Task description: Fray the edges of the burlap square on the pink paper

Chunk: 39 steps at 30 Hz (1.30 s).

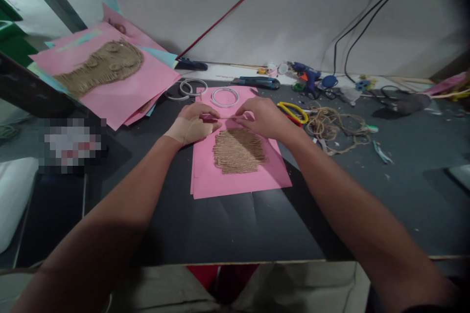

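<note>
One dark table [227,234] fills most of our view, and we take clock bearings from the centre of that view. At ten o'clock we record a paper stack [121,95] bearing tan twine work [125,61]. Pink sheets [227,186] lie at centre. Loose twine [336,127] sits tangled at three o'clock. We find the twine panel [240,151] flat on the sheets, just toward six o'clock. The right hand [262,115], at two o'clock, and left hand [193,124], between nine and ten, have fingers bent and tips near each other above the panel; whether they pinch a strand we cannot tell. Scissors [299,113] lie at two o'clock, beyond the right hand; a white ring [225,105] lies between eleven and twelve.
</note>
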### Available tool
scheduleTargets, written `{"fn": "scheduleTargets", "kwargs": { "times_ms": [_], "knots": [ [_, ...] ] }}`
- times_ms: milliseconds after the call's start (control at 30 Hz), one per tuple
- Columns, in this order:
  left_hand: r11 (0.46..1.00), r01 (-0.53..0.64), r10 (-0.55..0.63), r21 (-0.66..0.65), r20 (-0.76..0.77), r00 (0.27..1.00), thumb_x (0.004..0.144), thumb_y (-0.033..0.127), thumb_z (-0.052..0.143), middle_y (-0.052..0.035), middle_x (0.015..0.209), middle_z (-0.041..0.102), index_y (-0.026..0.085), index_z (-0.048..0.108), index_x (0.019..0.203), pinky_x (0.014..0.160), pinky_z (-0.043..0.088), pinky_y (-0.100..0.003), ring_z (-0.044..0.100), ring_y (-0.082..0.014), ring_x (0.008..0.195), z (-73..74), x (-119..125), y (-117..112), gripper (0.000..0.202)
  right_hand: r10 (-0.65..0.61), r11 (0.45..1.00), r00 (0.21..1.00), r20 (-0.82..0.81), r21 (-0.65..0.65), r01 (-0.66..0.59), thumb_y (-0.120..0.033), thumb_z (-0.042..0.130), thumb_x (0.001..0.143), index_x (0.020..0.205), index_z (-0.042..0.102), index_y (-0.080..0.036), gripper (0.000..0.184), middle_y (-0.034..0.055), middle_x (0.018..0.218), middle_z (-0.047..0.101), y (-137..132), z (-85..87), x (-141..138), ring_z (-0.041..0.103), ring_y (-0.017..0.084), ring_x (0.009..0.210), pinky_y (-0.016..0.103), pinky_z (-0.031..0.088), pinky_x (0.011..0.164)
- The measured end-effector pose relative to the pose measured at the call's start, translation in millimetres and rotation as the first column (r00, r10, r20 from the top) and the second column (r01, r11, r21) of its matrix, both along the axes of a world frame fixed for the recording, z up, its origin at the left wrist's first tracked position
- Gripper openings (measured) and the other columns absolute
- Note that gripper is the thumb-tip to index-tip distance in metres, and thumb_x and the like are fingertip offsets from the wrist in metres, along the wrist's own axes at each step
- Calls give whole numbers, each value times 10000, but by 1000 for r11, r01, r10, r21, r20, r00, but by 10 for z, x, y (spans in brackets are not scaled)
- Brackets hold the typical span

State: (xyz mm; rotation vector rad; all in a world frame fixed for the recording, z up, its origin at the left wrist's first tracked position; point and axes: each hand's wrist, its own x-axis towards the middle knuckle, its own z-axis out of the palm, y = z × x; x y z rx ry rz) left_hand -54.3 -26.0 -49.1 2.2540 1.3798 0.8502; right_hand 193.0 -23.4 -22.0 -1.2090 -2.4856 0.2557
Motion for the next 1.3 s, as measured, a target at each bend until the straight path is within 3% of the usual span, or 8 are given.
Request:
{"fn": "scheduleTargets", "kwargs": {
  "times_ms": [200,333,500,633,733,967,1300],
  "knots": [
    [999,16,-15,37,-33,999,793,287,783,-72,1020,825,236,814,920,974,578,-439,748,-261,989,-1,9,8,141,-98,990,990,-106,95,108,-286,652,977,995,802,-164,194,144,1062,747,8,-298,-148,657,303,1032,443,491,940],
    [1000,3,-3,15,1,1000,798,317,772,-64,987,824,228,818,913,923,589,-401,746,-232,908,-5,12,-1,153,-138,987,980,-142,68,149,-216,674,949,911,763,-163,111,133,1015,743,34,-364,-186,640,296,996,433,478,922],
    [1000,-1,1,-3,40,999,798,328,760,-77,945,819,206,826,889,879,601,-376,741,-223,865,23,19,-27,166,-78,996,983,-168,19,82,-168,635,948,875,669,-184,83,121,995,726,45,-217,-137,622,266,956,386,458,868],
    [999,11,-7,-42,77,997,792,319,763,-83,960,822,210,830,874,857,614,-372,748,-226,873,40,23,-33,152,-52,985,995,-85,-167,37,-155,619,943,905,668,-192,73,77,894,740,-9,22,-28,631,222,825,339,443,762],
    [999,9,-4,-54,86,996,781,305,764,-80,964,824,207,833,878,876,615,-371,753,-231,895,42,21,-30,154,-14,971,998,-59,-239,-1,-189,652,936,1001,708,-180,86,79,939,768,-44,128,38,657,210,824,328,460,763],
    [999,-18,22,-42,84,996,780,300,765,-81,947,822,206,829,841,880,599,-381,736,-213,852,8,19,-8,129,57,968,997,-58,-242,-70,-191,622,954,1104,807,-184,237,101,1117,803,-34,113,59,715,236,990,358,514,865],
    [999,-18,20,-27,98,995,765,290,751,-86,954,822,196,825,836,865,609,-391,744,-228,856,-23,15,-5,139,129,952,987,-97,-267,-151,-168,624,923,1039,823,-211,234,66,1059,813,6,84,163,728,214,954,347,535,852]
  ]
}}
